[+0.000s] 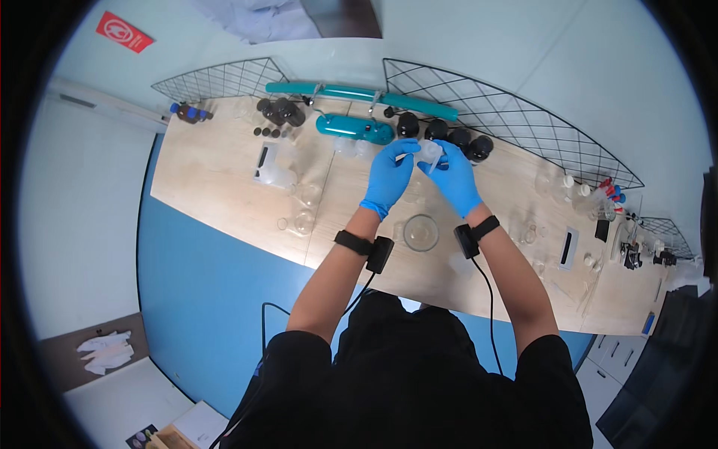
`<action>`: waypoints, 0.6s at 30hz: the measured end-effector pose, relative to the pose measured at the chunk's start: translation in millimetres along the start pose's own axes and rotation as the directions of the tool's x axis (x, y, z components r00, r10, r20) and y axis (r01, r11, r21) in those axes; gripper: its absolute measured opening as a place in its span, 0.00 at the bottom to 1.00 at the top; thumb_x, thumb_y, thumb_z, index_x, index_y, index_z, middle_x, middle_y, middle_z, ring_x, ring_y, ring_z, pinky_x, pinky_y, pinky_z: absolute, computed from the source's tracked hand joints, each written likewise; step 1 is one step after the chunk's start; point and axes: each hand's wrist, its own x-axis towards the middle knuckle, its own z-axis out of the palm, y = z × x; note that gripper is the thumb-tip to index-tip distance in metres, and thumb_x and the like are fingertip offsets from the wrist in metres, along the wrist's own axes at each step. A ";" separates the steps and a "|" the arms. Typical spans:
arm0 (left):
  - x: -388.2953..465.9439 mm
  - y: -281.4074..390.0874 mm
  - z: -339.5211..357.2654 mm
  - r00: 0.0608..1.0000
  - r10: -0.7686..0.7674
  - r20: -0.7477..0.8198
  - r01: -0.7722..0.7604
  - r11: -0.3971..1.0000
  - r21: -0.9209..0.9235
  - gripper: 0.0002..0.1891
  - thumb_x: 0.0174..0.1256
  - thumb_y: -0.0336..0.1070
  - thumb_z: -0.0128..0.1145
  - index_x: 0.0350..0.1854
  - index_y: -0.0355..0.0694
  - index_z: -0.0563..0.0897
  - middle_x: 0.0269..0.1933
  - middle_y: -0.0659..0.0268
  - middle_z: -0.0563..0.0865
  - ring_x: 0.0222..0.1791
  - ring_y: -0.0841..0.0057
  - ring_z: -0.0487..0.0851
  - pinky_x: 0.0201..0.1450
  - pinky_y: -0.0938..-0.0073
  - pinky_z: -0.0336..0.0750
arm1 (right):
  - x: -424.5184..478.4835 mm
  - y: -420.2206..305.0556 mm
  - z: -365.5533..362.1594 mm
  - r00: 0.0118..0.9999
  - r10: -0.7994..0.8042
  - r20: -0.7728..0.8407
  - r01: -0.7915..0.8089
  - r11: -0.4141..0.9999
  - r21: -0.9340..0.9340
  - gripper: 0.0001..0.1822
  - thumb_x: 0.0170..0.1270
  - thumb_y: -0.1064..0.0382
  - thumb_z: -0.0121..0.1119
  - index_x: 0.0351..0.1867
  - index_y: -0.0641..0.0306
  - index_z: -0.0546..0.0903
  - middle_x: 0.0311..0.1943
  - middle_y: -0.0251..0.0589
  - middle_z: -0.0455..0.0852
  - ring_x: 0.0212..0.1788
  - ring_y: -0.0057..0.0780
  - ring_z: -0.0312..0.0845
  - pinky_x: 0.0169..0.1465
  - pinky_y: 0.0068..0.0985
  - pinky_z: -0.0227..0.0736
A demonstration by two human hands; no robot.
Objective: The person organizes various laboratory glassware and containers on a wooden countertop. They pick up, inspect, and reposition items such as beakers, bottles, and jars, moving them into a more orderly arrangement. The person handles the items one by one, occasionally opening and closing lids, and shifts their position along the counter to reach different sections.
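Both of my hands wear blue gloves and are raised over the far side of the wooden bench. My right hand (451,177) grips a translucent white plastic piece (431,150), round at the top with a narrow stem pointing down; it may be a funnel. At the left edge of that piece are the fingertips of my left hand (391,174); whether they grip it I cannot tell. Below the hands a round glass dish (420,233) rests on the bench, with a small clear glass vessel (397,230) beside it.
Dark bottles (436,130) and a teal tank (355,129) stand along the back, before a black wire grid (505,106). Glass flasks (304,221) and a white device (271,168) are on the left. More glassware (530,233) lies right, past my forearm. Cables hang from both wristbands.
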 end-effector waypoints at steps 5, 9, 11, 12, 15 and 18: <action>1.6 -71.0 -25.4 0.998 0.068 -0.016 -0.068 0.998 0.004 0.17 0.72 0.23 0.53 0.61 0.36 0.82 0.67 0.59 0.81 0.65 0.72 0.79 0.66 0.73 0.74 | 42.9 25.6 45.0 0.987 0.055 0.150 -0.042 0.995 -0.086 0.28 0.59 0.59 0.75 0.58 0.67 0.79 0.49 0.50 0.88 0.46 0.32 0.89 0.49 0.28 0.82; -2.6 -106.6 -35.0 0.995 -0.104 0.000 0.104 0.991 0.088 0.23 0.72 0.24 0.54 0.69 0.39 0.77 0.72 0.57 0.75 0.72 0.68 0.73 0.69 0.71 0.71 | 64.6 62.0 66.3 0.986 0.017 0.167 0.019 0.977 -0.212 0.28 0.58 0.58 0.74 0.57 0.67 0.79 0.45 0.50 0.89 0.46 0.36 0.89 0.50 0.30 0.82; -4.1 -138.0 -40.6 0.991 -0.132 0.011 0.131 0.989 0.064 0.24 0.73 0.26 0.54 0.71 0.38 0.73 0.72 0.54 0.74 0.73 0.67 0.72 0.70 0.70 0.70 | 75.0 75.4 71.7 0.966 0.106 0.237 -0.058 0.978 -0.200 0.28 0.58 0.57 0.74 0.58 0.67 0.78 0.45 0.51 0.89 0.46 0.40 0.89 0.50 0.32 0.82; -3.2 -151.2 -41.7 0.989 -0.145 0.021 0.143 0.988 0.052 0.25 0.73 0.26 0.54 0.73 0.37 0.72 0.73 0.53 0.74 0.74 0.66 0.71 0.71 0.70 0.70 | 79.2 85.3 75.5 0.960 0.106 0.260 -0.045 0.972 -0.232 0.28 0.58 0.57 0.73 0.58 0.67 0.78 0.45 0.51 0.89 0.46 0.41 0.89 0.50 0.33 0.82; -2.0 -181.2 -46.2 0.973 -0.229 -0.016 0.229 0.973 -0.015 0.27 0.72 0.29 0.52 0.73 0.31 0.68 0.71 0.44 0.74 0.69 0.60 0.76 0.66 0.67 0.74 | 87.5 108.0 89.0 0.945 0.109 0.308 -0.014 0.955 -0.296 0.28 0.59 0.55 0.72 0.57 0.66 0.79 0.45 0.53 0.89 0.45 0.44 0.88 0.49 0.35 0.82; -0.4 -189.5 -49.3 0.983 -0.176 -0.049 0.180 0.980 0.084 0.27 0.74 0.27 0.52 0.74 0.29 0.66 0.72 0.47 0.74 0.73 0.62 0.72 0.71 0.68 0.70 | 93.7 114.5 102.2 0.946 0.117 0.302 -0.021 0.952 -0.304 0.27 0.60 0.54 0.71 0.57 0.66 0.79 0.43 0.54 0.89 0.44 0.47 0.88 0.49 0.36 0.82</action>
